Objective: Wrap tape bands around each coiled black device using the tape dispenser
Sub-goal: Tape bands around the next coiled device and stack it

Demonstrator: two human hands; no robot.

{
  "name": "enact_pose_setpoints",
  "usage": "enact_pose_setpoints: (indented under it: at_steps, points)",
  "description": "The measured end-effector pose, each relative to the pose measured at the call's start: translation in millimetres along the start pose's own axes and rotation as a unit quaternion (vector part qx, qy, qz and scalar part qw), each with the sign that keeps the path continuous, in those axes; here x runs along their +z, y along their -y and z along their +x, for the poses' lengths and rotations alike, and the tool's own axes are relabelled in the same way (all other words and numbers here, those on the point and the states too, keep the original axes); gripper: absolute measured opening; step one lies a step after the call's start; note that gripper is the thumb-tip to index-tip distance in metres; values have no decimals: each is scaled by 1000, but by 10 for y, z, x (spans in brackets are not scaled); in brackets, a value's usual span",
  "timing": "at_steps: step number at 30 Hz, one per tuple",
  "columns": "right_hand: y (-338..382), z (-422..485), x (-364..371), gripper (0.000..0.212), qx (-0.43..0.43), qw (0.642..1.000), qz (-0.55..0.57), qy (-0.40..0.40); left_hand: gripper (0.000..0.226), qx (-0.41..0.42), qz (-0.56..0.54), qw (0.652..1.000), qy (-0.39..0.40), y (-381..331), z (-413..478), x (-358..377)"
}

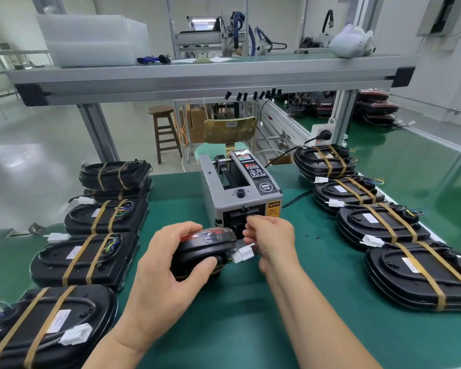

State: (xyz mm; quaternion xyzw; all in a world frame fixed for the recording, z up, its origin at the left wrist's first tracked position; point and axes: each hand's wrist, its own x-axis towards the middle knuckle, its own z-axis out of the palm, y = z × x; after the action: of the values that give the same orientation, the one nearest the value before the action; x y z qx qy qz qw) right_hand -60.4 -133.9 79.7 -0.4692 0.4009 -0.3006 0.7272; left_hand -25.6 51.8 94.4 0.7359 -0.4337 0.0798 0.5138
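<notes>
One coiled black device (202, 253) at the near centre of the green worktop (250, 320) — left hand (168, 267) grips it, fingers curled round its body, white connector (242, 254) jutting right. Right hand (273, 241): fingers bunched at the mouth of the tape dispenser (240, 193) just beyond — whether they pinch tape cannot be told. Tan-banded devices lie in a left row (85, 259) and a right row (383, 227).

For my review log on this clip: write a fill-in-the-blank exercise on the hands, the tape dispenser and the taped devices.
The left hand grips a black device above the ___ mat.
The right hand reaches to the outlet on the tape dispenser's ___ face.
Each finished device carries ___ tan tape bands.
Finished devices lie on ___ sides of the dispenser.
Missing words: green; front; two; both.
</notes>
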Motion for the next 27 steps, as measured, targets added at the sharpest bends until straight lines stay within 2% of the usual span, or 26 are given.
enact_pose_setpoints:
  at_steps: [14, 17, 22, 27]
  points:
    - [-41, -35, 72, 9, -22, 998, -16, -65, 49, -2, -15, 1000, -11, 58, -15, 20]
    - [71, -219, -12, 13, -28, 996, 78, -44, 48, 9, -21, 999, -26, 60, -15, 55]
    - [147, -758, -41, 7, -56, 990, 110, 68, 42, 44, -38, 996, -63, 84, -11, 140]
    - [19, -965, 57, 18, -85, 986, 133, 58, 41, 53, -37, 995, -78, 106, -12, 156]
